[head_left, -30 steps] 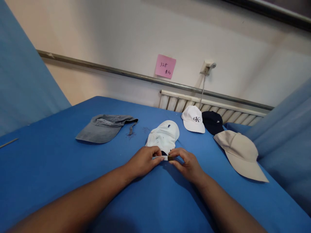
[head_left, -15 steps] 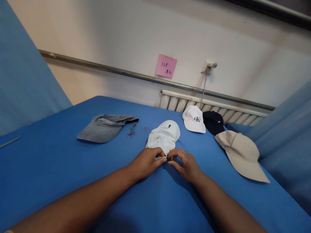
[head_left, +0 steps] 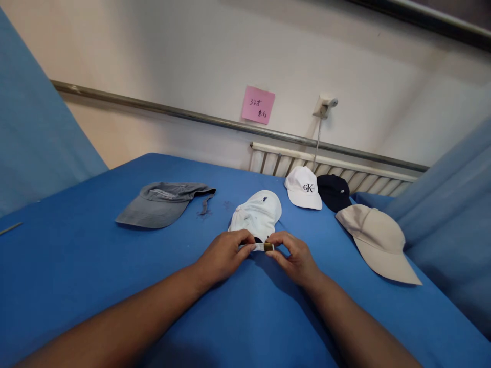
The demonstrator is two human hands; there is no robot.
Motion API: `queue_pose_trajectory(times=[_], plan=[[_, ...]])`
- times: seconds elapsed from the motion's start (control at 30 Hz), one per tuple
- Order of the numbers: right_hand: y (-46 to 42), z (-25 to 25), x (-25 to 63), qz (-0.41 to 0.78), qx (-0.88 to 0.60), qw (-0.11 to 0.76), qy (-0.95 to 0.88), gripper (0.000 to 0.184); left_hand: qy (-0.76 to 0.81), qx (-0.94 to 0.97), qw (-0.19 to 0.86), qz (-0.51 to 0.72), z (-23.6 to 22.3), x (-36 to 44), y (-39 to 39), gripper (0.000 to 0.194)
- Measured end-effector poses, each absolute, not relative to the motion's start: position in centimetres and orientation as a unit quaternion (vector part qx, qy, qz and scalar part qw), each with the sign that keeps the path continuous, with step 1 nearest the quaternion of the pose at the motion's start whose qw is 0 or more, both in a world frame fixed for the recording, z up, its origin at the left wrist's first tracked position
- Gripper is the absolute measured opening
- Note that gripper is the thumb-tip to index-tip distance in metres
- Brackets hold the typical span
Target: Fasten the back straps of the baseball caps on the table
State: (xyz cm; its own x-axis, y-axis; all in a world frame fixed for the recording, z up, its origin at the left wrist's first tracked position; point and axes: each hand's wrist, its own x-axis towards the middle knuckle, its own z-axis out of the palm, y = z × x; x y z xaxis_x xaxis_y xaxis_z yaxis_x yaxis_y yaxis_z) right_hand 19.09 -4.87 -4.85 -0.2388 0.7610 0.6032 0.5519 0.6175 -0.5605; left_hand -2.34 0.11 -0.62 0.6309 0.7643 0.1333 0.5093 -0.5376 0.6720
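Note:
A white baseball cap [head_left: 253,213] with a small dark emblem lies on the blue-covered table, its brim pointing away from me and its back strap towards me. My left hand [head_left: 226,254] pinches the white strap [head_left: 259,247] between thumb and fingers from the left. On the other side, my right hand [head_left: 293,255] pinches the strap's end by a brass-coloured buckle [head_left: 268,247]. A short stretch of strap shows between the two hands, with the dark back opening just behind it.
To the left lies a grey cap [head_left: 161,204] with its strap hanging loose. A white cap with black letters [head_left: 304,188], a navy cap [head_left: 333,191] and a beige cap [head_left: 378,240] sit at the right. Behind the table are a radiator [head_left: 284,162] and a wall rail [head_left: 172,110].
My hands have drawn slightly apart, the left one moving left, and more of the strap shows between them. The camera view has shifted a little.

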Motion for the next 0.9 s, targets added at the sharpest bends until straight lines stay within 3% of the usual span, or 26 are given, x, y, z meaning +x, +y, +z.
queue_pose_trajectory(times=[0.27,0.73,0.9], plan=[[-4.84,-4.96,18.68,0.129,-0.411,0.407,-0.805,0.016,0.346,0.848,0.335,0.223,-1.08,-1.85,-0.31,0.017],[-4.87,-4.86,18.83,0.121,-0.426,0.43,-0.787,0.015,0.334,0.886,0.232,0.222,-0.43,-2.42,-0.49,0.02],[-4.79,-4.97,18.58,0.127,-0.423,0.426,-0.79,0.014,0.333,0.885,0.243,0.216,-0.79,-2.2,-0.32,0.019]])
